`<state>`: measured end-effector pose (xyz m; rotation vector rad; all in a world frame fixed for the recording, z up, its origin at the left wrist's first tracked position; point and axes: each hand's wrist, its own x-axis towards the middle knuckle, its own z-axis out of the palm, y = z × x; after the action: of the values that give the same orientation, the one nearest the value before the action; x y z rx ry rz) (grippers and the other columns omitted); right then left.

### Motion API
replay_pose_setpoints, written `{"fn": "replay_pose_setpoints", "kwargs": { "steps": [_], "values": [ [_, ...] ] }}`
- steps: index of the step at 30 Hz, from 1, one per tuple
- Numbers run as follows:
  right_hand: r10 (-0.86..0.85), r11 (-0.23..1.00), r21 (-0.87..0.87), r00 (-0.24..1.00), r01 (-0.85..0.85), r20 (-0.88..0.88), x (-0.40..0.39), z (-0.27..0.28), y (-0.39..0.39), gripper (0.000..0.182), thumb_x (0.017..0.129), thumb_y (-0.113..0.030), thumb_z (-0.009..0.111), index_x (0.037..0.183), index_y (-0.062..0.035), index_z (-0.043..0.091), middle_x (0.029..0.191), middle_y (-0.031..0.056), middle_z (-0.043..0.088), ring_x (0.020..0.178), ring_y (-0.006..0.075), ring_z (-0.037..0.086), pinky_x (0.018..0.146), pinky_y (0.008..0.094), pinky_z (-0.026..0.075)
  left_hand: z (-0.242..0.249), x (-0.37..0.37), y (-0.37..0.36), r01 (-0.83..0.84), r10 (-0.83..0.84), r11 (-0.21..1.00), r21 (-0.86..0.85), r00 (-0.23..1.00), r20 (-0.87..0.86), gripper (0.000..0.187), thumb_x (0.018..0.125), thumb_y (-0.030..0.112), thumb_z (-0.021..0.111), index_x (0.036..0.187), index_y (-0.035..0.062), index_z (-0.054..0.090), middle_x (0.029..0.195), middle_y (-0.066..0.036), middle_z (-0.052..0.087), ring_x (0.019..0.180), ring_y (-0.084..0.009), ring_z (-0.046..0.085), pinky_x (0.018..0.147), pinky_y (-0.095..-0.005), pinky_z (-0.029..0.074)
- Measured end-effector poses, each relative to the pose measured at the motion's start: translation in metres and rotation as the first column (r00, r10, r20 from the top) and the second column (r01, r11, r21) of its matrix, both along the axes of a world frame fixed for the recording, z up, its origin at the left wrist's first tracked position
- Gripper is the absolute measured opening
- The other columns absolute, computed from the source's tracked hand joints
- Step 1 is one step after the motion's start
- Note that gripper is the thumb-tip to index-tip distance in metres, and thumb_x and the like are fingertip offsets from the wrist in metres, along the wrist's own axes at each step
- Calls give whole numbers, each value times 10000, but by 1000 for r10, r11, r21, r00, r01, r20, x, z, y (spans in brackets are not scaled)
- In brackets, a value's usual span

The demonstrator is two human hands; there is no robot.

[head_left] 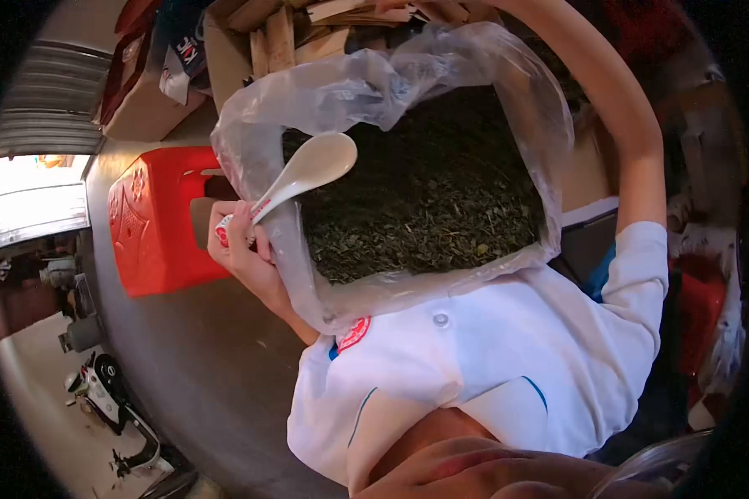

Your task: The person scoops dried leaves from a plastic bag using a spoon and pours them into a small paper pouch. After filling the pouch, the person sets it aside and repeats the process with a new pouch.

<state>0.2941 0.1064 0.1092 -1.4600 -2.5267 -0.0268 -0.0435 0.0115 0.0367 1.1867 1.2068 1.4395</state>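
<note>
My left hand [245, 245] is closed around the handle of a white soup spoon [320, 162] with a red pattern on the handle. The spoon's bowl hangs over the left side of a clear plastic bag [262, 108], which is opened wide in front of my chest. Dark green dried leaves [441, 200] fill the bag. My right arm reaches around the bag's right side toward the top edge of the view. Only a sliver of my right hand [391, 4] shows there, near some wooden pieces [279, 37], and its fingers are mostly cut off.
A red plastic stool [146, 220] stands left of the bag. Beyond the bag, a cardboard box [229, 62] holds the wooden pieces. More boxes sit at the upper left near a roller shutter [50, 100]. A scooter [112, 399] is parked at the lower left.
</note>
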Motion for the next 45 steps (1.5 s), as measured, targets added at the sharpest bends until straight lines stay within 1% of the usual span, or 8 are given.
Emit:
{"fn": "replay_pose_setpoints", "kwargs": {
  "steps": [3,5,11,18,22,33,39,45],
  "values": [
    [-42,998,50,996,39,77,-6,3,17,301,846,-267,652,957,10,617,953,199,618,927,365,590,809,441,466,-7,-9,0,21,-21,1000,-2,1000,16,187,884,120,569,738,25,503,650,-29,547,384,-12,299,361,-192,166],
    [253,955,173,966,-241,-50,-14,-3,25,236,833,-215,638,957,-16,619,957,163,612,922,350,587,786,445,464,-11,-10,1,-1,1,1000,7,1000,0,193,892,122,554,741,14,500,662,-45,561,373,-16,299,359,-196,164],
    [338,862,244,863,-444,376,-29,-23,14,322,788,-129,609,1108,-106,593,1104,87,541,1102,253,506,874,397,417,-10,-6,-8,-20,18,1000,19,997,73,198,893,123,545,736,10,499,666,-59,568,360,-18,294,353,-200,164],
    [535,825,303,832,-477,-148,-43,-20,29,270,788,-133,714,996,-43,567,1038,95,537,997,257,512,865,386,421,-3,0,-10,-16,15,1000,7,994,107,189,889,114,548,738,9,505,681,-54,571,364,-18,300,353,-201,167],
    [362,825,-34,572,-565,-736,-61,-9,12,245,847,-146,656,798,-62,432,798,29,434,741,129,415,660,293,380,-4,-1,-8,5,-7,1000,25,995,104,183,888,106,548,741,6,506,704,-54,571,369,-20,306,356,-203,171],
    [-41,614,-614,758,-495,-652,-70,-2,1,376,811,-372,758,868,-69,543,826,17,565,693,91,491,581,246,381,-5,-6,-6,27,-27,1000,3,993,113,187,886,103,556,739,-6,514,752,-63,571,375,-32,313,357,-207,185],
    [-55,678,-366,453,-638,-890,-66,-8,-8,745,759,-346,814,1341,-58,447,1193,97,526,924,126,542,773,254,468,-8,-10,-2,41,-44,999,29,994,101,183,883,106,568,744,-2,519,727,-60,566,372,-29,313,357,-207,183],
    [504,863,350,649,-364,-570,-45,-2,-26,502,741,-138,802,1198,-53,613,1160,78,620,1016,190,552,877,318,464,12,-9,-1,14,-8,994,112,999,-52,188,887,103,594,746,-1,526,613,-26,519,379,-21,319,363,-200,181]
  ]
}}
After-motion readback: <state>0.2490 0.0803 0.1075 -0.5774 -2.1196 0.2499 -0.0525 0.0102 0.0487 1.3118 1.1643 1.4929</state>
